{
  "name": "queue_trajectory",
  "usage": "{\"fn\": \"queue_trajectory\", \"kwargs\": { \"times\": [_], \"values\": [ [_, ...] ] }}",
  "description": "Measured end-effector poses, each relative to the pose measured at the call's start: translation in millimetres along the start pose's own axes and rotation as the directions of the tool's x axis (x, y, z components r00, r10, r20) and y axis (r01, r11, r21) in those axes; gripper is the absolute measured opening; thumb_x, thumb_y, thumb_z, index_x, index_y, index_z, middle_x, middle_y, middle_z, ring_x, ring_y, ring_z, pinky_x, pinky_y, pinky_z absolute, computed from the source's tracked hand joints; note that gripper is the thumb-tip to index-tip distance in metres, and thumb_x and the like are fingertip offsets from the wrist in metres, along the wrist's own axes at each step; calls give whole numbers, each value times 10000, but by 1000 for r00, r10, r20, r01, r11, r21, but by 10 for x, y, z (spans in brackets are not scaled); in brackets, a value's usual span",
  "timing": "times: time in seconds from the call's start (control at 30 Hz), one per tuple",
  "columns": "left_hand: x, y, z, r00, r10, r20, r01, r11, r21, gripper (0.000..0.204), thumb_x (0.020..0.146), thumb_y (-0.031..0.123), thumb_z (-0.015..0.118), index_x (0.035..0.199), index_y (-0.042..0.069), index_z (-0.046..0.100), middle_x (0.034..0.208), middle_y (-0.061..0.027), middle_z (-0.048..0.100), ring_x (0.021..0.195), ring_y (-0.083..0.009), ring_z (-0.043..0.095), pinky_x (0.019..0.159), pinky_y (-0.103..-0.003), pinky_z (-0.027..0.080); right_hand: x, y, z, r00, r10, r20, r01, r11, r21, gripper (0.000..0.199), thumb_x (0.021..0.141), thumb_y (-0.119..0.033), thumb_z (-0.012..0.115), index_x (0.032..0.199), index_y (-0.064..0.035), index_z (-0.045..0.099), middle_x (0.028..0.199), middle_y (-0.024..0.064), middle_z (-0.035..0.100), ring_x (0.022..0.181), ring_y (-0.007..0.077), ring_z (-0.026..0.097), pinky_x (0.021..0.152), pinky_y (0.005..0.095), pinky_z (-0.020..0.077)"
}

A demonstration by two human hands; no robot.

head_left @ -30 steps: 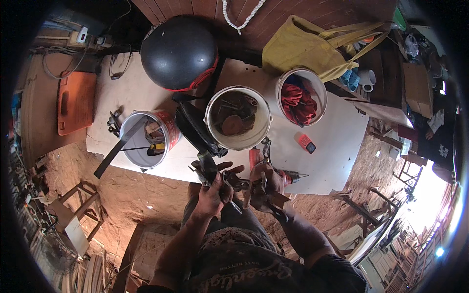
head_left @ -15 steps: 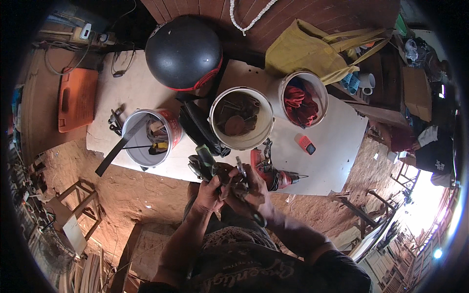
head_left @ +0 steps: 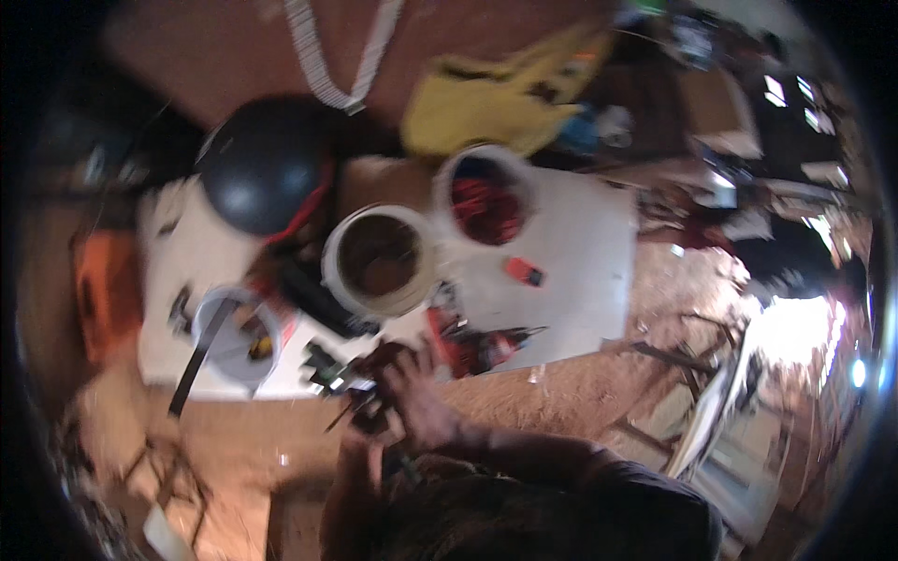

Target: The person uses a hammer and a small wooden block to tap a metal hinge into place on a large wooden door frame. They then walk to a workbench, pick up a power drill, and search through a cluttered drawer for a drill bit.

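Motion smears the picture. A green and dark tool with metal parts [head_left: 327,370] is held before my body, just off the table's front edge; its exact kind is too blurred to tell. My right hand [head_left: 413,397] is closed over its near part, fingers bent round it. Below it my left hand [head_left: 363,449] grips the same tool from underneath, its fingers partly hidden. On the table, right of my hands, lies a red and black power drill [head_left: 477,348], its bit pointing right.
On the white table [head_left: 580,309] stand a bucket of dark bits [head_left: 327,266], a bucket with red cloth [head_left: 441,201] and a bucket of tools [head_left: 198,323]. Behind are a black helmet [head_left: 267,168] and a yellow bag [head_left: 468,107]. An orange case [head_left: 110,290] is left; another person [head_left: 776,257] is right.
The view has swung, shifting the table and buckets left and down in the picture. The held tool has turned, and my right hand now lies more over it.
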State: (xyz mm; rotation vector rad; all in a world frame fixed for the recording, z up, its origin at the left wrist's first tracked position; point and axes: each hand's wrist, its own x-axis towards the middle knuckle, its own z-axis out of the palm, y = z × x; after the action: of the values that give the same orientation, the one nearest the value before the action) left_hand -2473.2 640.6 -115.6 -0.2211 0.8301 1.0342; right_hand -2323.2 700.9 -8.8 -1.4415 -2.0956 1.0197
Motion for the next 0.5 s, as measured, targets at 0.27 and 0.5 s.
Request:
{"fn": "queue_trajectory", "kwargs": {
  "times": [0.27,0.5],
  "values": [
    [313,-188,534,994,-107,-8,104,943,316,499,952,415,759,1255,59,584,1146,-59,664,1060,-194,665,877,-367,587,-60,-42,-208,986,78,-146,-82,996,-25,701,792,-449,668,1340,-36,523,1486,232,434,1504,458,286,1203,774,14],
    [416,-625,1190,964,-243,109,139,807,574,511,961,432,741,1269,54,584,1152,-62,666,1063,-201,666,881,-376,584,-381,-143,-525,970,243,-4,-243,969,-36,918,843,-540,681,1506,39,418,1530,275,440,1513,424,311,1230,713,56]
  ]
}}
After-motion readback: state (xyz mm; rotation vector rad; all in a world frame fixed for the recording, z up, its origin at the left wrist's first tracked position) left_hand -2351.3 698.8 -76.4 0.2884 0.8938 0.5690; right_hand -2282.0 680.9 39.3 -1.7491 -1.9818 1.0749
